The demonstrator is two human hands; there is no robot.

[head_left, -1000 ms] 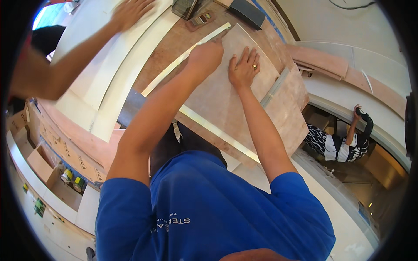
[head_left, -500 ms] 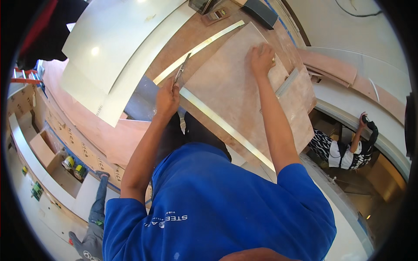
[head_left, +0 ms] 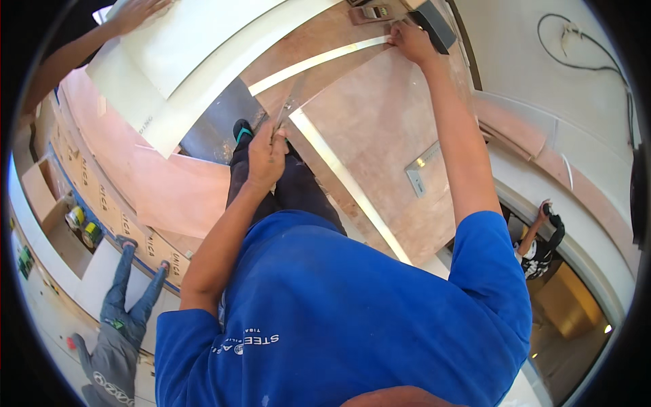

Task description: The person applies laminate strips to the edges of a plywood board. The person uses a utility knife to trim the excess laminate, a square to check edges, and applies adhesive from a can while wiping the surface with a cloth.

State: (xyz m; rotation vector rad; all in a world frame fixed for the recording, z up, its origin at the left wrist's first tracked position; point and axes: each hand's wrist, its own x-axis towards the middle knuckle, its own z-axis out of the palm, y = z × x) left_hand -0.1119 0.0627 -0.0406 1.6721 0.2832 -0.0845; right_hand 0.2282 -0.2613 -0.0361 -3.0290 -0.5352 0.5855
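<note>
My left hand [head_left: 267, 154] is closed around a pair of scissors [head_left: 287, 106], whose blades point away from me and are blurred. At the far side of the plywood worktop [head_left: 380, 115], my right hand [head_left: 411, 42] pinches the end of a thin pale strip [head_left: 319, 62]. This strip reaches leftward to the worktop's left edge. Along the near edge lies a second pale strip [head_left: 349, 186], touched by neither hand. A metal try square [head_left: 419, 173] rests on the plywood beside my right forearm.
A hand plane [head_left: 370, 13] and a dark block [head_left: 434, 28] sit at the far edge. Large white sheets [head_left: 169, 88] overlap on the left, under a co-worker's hand [head_left: 139, 13]. One person [head_left: 115, 339] is at lower left; another [head_left: 539, 251] is at right.
My right hand has left the plywood surface and moved farther away, onto the strip's end. The scissors have shifted off the strip. A co-worker's arm has entered at upper left.
</note>
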